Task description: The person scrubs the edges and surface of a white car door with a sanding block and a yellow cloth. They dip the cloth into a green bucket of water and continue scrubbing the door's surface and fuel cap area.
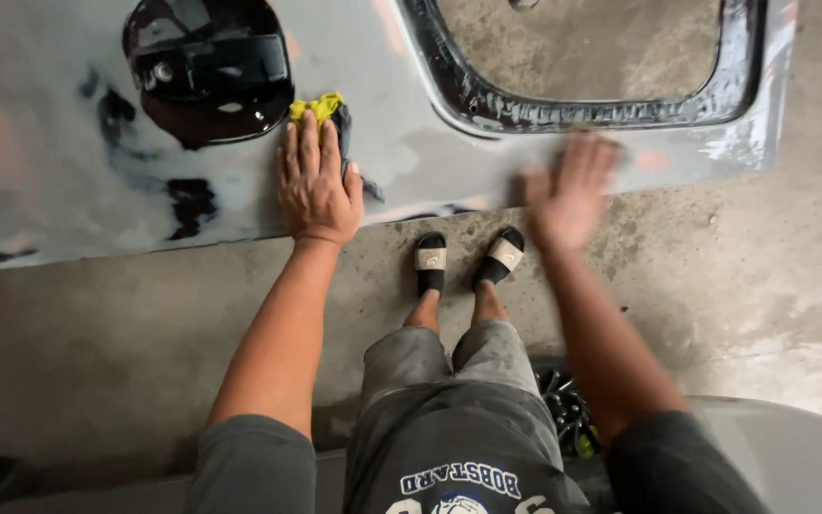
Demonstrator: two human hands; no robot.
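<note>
Lying flat on a stained concrete floor (763, 286), a large grey car body panel (49, 143) runs with its long axis across the view from left to right, its near edge slanting slightly upward toward the right. A window opening (582, 57) with a dark rubber-edged frame sits in the panel's right half, showing bare concrete through it; a round black fuel-filler recess (206, 71) marks the left half, with dark patches around it where the grey coat is gone. The person sits facing the panel in grey shorts, feet in black slide sandals (466, 259) planted just short of its near edge. The left hand (318, 186) lies palm down on the panel just beside the recess, fingers stretched out flat, pressing a yellow and dark cloth (323, 112) that shows beyond the fingertips. The right hand (568, 195), blurred, is spread open over the panel's near edge below the window opening, gripping nothing. A pale curved object (792, 447) fills the lower right corner.
</note>
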